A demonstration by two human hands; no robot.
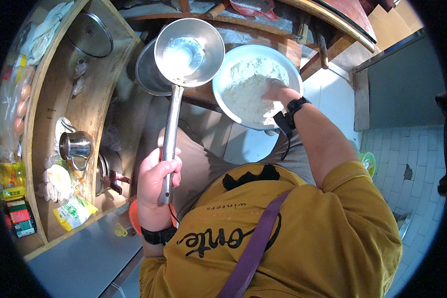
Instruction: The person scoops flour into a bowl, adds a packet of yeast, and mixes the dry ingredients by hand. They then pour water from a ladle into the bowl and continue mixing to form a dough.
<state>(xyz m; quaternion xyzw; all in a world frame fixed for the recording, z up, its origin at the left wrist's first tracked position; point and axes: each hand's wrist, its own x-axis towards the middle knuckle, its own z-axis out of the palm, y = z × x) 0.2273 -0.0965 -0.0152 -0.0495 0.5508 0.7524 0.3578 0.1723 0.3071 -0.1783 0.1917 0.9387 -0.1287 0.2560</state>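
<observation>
My left hand point(159, 169) is wrapped around the long handle of a metal water ladle point(189, 30). The ladle's deep bowl is tipped so I look into it, and its shiny inside makes the contents hard to tell. To the right of it stands a wide, pale basin point(298, 80) holding white flour point(242, 95), partly clumped. My right hand point(276, 90) reaches into this basin, its fingers sunk in the flour and hidden. Behind the ladle's bowl sits a metal pot point(144, 72), partly covered by it.
On the left, a wooden shelf unit point(83, 80) holds a glass lid point(90, 34), a metal mug point(74, 144), a yellow-white packet point(74, 213) and several eggs point(21, 110). A wooden table point(331, 20) with a red sieve point(254, 8) beneath it is ahead. A green container point(367, 164) is at right.
</observation>
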